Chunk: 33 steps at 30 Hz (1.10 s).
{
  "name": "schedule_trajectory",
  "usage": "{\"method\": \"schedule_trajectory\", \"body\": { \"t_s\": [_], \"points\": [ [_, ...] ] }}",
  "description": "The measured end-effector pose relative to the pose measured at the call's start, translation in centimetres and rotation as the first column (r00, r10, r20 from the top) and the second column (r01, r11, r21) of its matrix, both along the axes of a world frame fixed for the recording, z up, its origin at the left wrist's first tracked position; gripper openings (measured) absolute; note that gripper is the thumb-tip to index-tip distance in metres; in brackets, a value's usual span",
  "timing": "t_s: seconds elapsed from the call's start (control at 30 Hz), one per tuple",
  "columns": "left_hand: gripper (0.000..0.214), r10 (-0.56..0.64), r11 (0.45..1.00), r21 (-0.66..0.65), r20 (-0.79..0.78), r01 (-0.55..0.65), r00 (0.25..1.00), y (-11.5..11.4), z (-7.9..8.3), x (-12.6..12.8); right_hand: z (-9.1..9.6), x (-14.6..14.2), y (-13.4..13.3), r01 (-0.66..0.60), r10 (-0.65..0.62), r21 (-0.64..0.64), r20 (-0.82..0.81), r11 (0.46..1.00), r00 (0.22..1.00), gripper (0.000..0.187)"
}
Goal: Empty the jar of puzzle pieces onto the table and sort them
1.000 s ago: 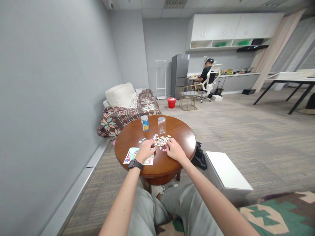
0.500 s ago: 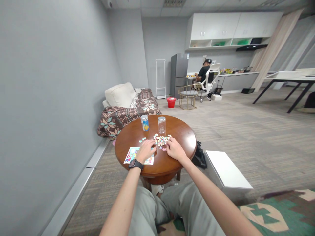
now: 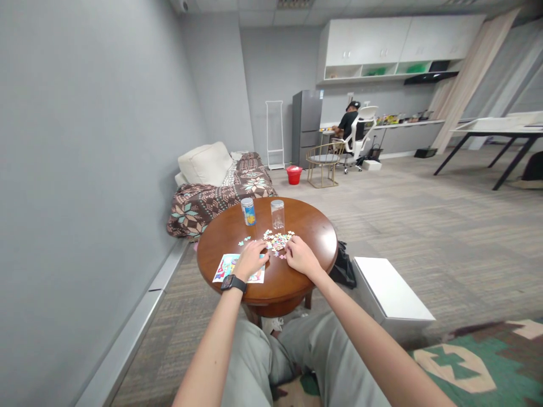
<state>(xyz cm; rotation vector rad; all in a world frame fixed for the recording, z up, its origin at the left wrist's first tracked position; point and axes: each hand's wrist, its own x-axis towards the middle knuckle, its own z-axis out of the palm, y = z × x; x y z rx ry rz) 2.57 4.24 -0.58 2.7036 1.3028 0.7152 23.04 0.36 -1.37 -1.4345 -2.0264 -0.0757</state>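
A loose pile of small jigsaw puzzle pieces (image 3: 278,241) lies on the round wooden table (image 3: 305,217). My left hand (image 3: 253,258), with a black watch on the wrist, rests palm down with its fingers stretched out. It partly covers a colourful picture sheet (image 3: 225,265), and its fingertips reach the pile's left edge. At the right edge of the pile, my right hand (image 3: 300,255) has its fingers curled in; whatever they hold is hidden. Behind the pile stand a clear jar (image 3: 278,216) with a metal lid and a blue-labelled jar (image 3: 248,213). A few pieces (image 3: 244,241) lie apart at the left.
A sofa (image 3: 212,192) with a patterned cover is beyond the table, beside the grey wall. To the right sits a white box (image 3: 390,288) near a black bag (image 3: 344,265). Further back are a red bucket (image 3: 293,175), a metal chair (image 3: 323,160) and a seated person (image 3: 347,121).
The head view has shifted very slightly. Both hands stay in nearly the same places, and the pile looks much the same.
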Motion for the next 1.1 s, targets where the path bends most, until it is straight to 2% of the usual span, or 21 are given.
{"method": "schedule_trajectory", "body": {
  "t_s": [0.6,0.87,1.1],
  "points": [
    [0.031,-0.046,0.999,0.007,-0.022,0.046,0.999,0.55,-0.41,-0.12,0.0,-0.04,0.03,0.021,-0.021,-0.019,0.017,1.0,1.0,0.017],
    [0.033,0.042,0.999,0.031,0.032,-0.043,0.999,0.65,-0.7,-0.29,0.14,-0.03,-0.09,0.028,-0.028,-0.017,0.018,0.999,0.999,0.015],
    [0.044,0.083,0.996,0.015,-0.018,-0.082,0.996,0.61,-0.85,-0.09,0.09,-0.01,-0.03,0.025,-0.025,-0.016,0.022,1.0,0.999,0.015]
  ]
}}
